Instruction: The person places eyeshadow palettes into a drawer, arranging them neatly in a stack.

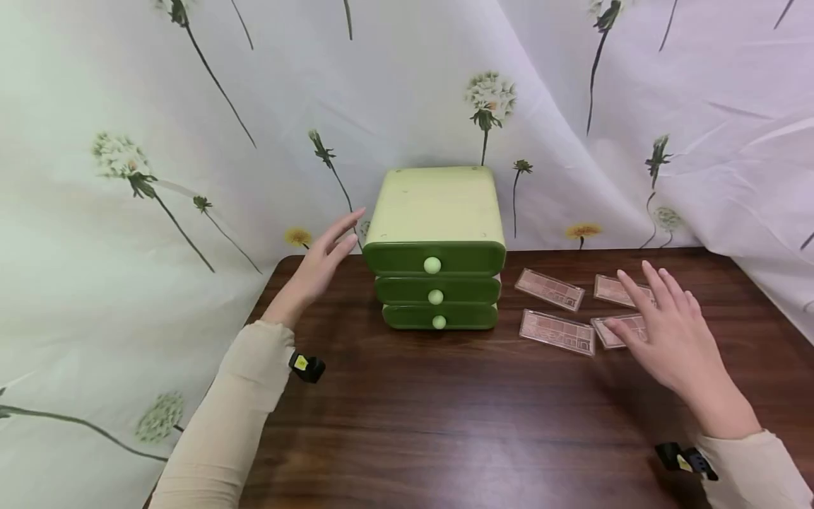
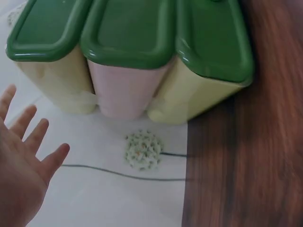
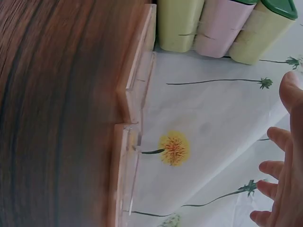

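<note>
A small drawer cabinet (image 1: 439, 205) with a pale yellow-green top and three dark green drawer fronts stands at the back of the table, its drawers closed. To its left my left hand (image 1: 321, 265) hovers with fingers extended, holding nothing; the left wrist view shows the same hand (image 2: 23, 165) spread beside the cabinet (image 2: 128, 85). Over the palettes on the right, my right hand (image 1: 674, 339) is raised with fingers apart and holds nothing. Several flat clear-lidded makeup palettes (image 1: 550, 288) lie right of the cabinet, two partly hidden behind that hand.
The dark wooden table (image 1: 445, 417) reaches back to a white cloth (image 1: 254, 106) printed with dandelions, which hangs behind it and along the left side. In the right wrist view, two palettes (image 3: 137, 71) appear edge-on near the cabinet.
</note>
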{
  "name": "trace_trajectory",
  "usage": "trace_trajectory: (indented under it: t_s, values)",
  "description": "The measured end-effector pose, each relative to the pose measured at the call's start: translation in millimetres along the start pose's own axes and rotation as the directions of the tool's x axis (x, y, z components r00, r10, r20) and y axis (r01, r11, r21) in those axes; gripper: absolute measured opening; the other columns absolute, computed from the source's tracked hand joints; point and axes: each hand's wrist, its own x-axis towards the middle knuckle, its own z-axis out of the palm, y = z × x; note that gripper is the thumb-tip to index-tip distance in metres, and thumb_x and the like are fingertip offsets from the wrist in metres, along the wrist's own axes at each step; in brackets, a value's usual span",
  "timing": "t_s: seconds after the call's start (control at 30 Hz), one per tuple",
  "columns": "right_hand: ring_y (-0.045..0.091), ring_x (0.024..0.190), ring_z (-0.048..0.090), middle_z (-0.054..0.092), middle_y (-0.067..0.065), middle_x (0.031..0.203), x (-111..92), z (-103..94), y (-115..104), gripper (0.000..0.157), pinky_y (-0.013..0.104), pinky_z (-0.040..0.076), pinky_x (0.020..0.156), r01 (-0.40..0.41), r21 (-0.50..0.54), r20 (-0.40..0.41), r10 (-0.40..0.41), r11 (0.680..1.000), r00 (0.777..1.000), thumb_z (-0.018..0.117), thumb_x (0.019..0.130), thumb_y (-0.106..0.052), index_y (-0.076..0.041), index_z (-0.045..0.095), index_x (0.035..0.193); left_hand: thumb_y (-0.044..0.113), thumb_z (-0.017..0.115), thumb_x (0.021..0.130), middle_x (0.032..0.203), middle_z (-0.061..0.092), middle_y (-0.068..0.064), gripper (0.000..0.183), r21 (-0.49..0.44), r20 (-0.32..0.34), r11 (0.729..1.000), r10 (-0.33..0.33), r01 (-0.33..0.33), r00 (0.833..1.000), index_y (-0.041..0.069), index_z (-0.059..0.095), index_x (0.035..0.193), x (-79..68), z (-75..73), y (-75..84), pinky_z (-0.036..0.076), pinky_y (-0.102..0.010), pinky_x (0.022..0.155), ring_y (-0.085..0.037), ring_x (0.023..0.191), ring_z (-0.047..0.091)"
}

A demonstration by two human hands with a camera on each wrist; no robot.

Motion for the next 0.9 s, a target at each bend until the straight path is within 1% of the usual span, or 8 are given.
trace_trajectory:
  t_s: [0.17,0.33,0.47,0.53,0.6,0.73,0.8,0.9]
  values:
    - [0.042,0.143,0.023,0.031,0.023,0.154,10.1,7.0,-11.1,0.075,0.062,0.014,0.112,0.064,0.044,-0.021,-0.064,0.997,0.998,0.068,0.092,-0.038,-0.016,0.034,0.155,0.035,0.041,0.106,0.16,0.028,0.004,0.05,-0.068,0.022,0.996,-0.05,0.051,0.999,0.02,0.039,0.154,13.0,-5.3,-0.2,0.019,-0.052,0.115,-0.017,0.147,0.02]
    - [0.045,0.135,0.036,0.039,0.021,0.15,16.8,11.7,-19.8,0.072,0.058,0.022,0.111,0.106,0.063,-0.076,-0.101,0.992,0.992,0.074,0.087,-0.029,-0.013,0.043,0.15,0.024,0.047,0.104,0.16,0.027,-0.003,0.048,-0.091,0.032,0.996,-0.022,0.025,0.999,0.01,0.045,0.149,27.7,-5.8,5.9,0.015,-0.054,0.115,-0.019,0.148,0.017]
    - [0.045,0.126,0.045,0.047,0.019,0.144,14.6,10.2,-26.3,0.066,0.06,0.034,0.1,0.112,0.093,-0.153,-0.097,0.989,0.983,0.076,0.084,-0.021,-0.009,0.05,0.144,0.018,0.048,0.102,0.159,0.024,-0.013,0.049,-0.105,0.047,0.994,-0.006,0.011,0.999,0.001,0.043,0.148,29.7,-1.4,21.7,0.013,-0.054,0.115,-0.026,0.147,0.018]
    - [0.045,0.123,0.048,0.051,0.019,0.14,12.4,9.4,-30.8,0.061,0.061,0.037,0.094,0.108,0.134,-0.181,-0.083,0.985,0.98,0.075,0.086,-0.016,-0.007,0.052,0.141,0.017,0.048,0.102,0.159,0.023,-0.015,0.05,-0.131,0.054,0.991,-0.005,0.012,0.999,0.0,0.041,0.148,28.6,2.0,27.9,0.015,-0.054,0.115,-0.029,0.146,0.021]
    - [0.044,0.121,0.051,0.055,0.02,0.136,10.5,10.0,-36.6,0.056,0.059,0.039,0.094,0.116,0.194,-0.209,-0.075,0.974,0.975,0.075,0.085,-0.009,-0.004,0.055,0.138,0.02,0.047,0.102,0.159,0.022,-0.014,0.051,-0.169,0.059,0.985,-0.012,0.022,0.998,0.001,0.04,0.149,28.0,6.0,26.3,0.018,-0.053,0.115,-0.031,0.145,0.023]
    - [0.035,0.106,0.059,0.064,0.018,0.119,7.5,15.8,-53.2,0.051,0.031,0.038,0.103,0.157,0.304,-0.262,-0.076,0.94,0.962,0.074,0.082,0.005,0.001,0.059,0.131,0.021,0.044,0.102,0.161,0.018,-0.014,0.053,-0.242,0.063,0.969,-0.038,0.052,0.997,0.001,0.037,0.151,25.2,13.3,22.1,0.022,-0.053,0.113,-0.032,0.146,0.021]
    - [0.028,0.096,0.061,0.066,0.015,0.11,8.1,20.0,-63.5,0.05,0.016,0.035,0.097,0.183,0.325,-0.289,-0.087,0.928,0.953,0.074,0.08,0.009,0.002,0.061,0.127,0.02,0.043,0.101,0.161,0.016,-0.014,0.054,-0.251,0.059,0.966,-0.048,0.061,0.997,0.001,0.036,0.151,23.5,15.5,20.5,0.021,-0.053,0.114,-0.032,0.146,0.02]
    - [0.024,0.09,0.061,0.067,0.011,0.106,11.8,26.9,-78.8,0.047,0.013,0.035,0.091,0.216,0.336,-0.315,-0.107,0.916,0.943,0.074,0.079,0.01,0.001,0.063,0.124,0.02,0.042,0.101,0.162,0.015,-0.012,0.054,-0.266,0.051,0.962,-0.048,0.06,0.998,0.002,0.035,0.152,25.2,16.7,8.5,0.021,-0.052,0.114,-0.031,0.147,0.019]
